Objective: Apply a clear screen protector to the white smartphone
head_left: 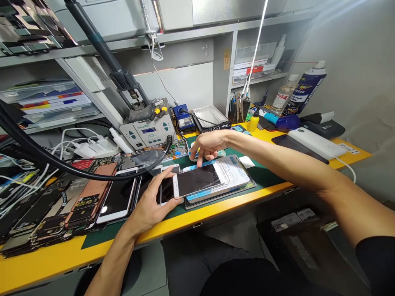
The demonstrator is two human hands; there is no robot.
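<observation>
A white-framed smartphone point(199, 181) with a dark screen lies tilted on a blue-and-white printed packet point(239, 174). Clear film or wrapping seems to overlap its right end. Beneath them is a grey perforated pad point(251, 185) on the green mat. My left hand point(156, 197) grips the phone's left end between thumb and fingers. Over the far edge, my right hand point(210, 146) points downward with its fingers apart, one fingertip at or just above the phone's edge. Beside my left hand, another white phone point(166, 189) is partly hidden.
Stacked phone parts point(83, 197) and a white phone point(119, 195) cover the left side. A black cable point(92, 174) arches across. Behind stand a soldering station point(149, 131) and circuit boards point(179, 148). A yellow bottle point(253, 121), spray can point(305, 90) and white power bank point(314, 142) lie right.
</observation>
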